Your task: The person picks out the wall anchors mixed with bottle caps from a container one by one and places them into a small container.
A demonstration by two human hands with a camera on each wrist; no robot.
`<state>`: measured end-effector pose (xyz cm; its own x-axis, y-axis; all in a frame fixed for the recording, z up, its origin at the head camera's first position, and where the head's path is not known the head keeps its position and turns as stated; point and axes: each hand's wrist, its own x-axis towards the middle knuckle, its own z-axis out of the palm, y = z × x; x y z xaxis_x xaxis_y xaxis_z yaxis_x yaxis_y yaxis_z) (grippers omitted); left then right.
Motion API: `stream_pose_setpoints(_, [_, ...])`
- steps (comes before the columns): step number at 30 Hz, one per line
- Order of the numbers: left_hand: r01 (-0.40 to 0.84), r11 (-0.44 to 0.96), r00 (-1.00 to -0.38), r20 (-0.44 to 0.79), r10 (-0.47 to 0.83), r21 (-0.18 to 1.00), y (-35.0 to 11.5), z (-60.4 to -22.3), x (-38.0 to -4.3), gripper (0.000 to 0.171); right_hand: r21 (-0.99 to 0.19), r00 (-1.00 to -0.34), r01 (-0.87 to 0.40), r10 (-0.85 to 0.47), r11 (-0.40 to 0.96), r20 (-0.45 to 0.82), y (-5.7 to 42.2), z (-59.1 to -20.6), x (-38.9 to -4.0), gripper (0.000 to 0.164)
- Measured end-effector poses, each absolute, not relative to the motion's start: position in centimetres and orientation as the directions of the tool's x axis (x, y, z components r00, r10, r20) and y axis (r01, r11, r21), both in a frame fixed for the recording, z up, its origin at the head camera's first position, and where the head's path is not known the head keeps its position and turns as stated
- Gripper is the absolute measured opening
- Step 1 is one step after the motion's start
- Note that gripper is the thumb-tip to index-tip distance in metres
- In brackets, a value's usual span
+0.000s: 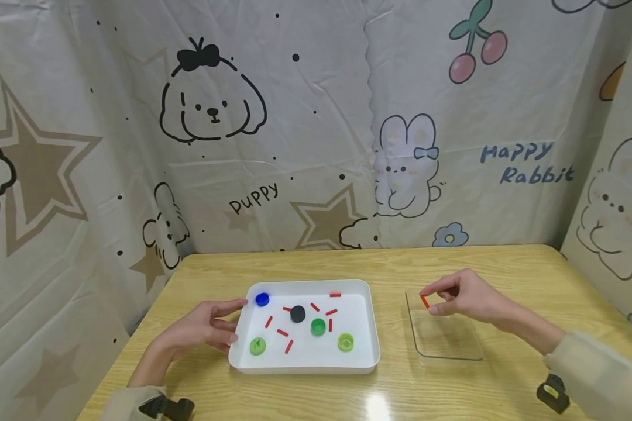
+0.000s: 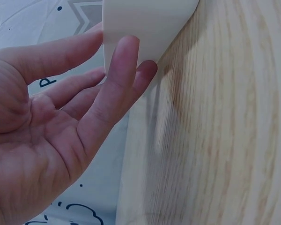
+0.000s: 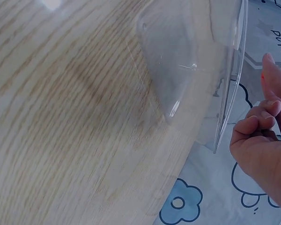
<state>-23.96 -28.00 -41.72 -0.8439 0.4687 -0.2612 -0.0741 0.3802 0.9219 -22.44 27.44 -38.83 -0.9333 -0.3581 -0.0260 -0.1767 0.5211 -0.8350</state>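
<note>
My right hand (image 1: 471, 296) pinches a short red stick (image 1: 424, 301) between thumb and fingertips, above the far left part of a clear plastic box (image 1: 447, 355). In the right wrist view that hand (image 3: 264, 117) is beside the box's rim (image 3: 227, 93), with only a speck of red showing at the fingertips. My left hand (image 1: 202, 324) rests its fairly straight fingers against the left side of a white tray (image 1: 308, 368). Seen from the left wrist, its fingertips (image 2: 126, 49) touch the tray's outer wall (image 2: 150, 23).
In the white tray lie several red sticks (image 1: 288, 347), a blue cap (image 1: 262, 299), a black cap (image 1: 297, 314), and green caps (image 1: 318, 327) (image 1: 257, 346) (image 1: 346, 342). Both containers stand on a wooden table (image 1: 400, 392), backed by a printed cloth (image 1: 316, 117).
</note>
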Motion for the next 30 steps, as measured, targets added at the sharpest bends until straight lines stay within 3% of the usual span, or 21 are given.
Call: stream_pose_setpoints(30, [-0.081, 0.368, -0.842, -0.262, 0.473, 0.926, -28.15, -41.96, -24.10, 0.086, -0.778, -0.929, -0.243, -0.369, 0.579, 0.016, 27.11, -38.95, -22.77, 0.037])
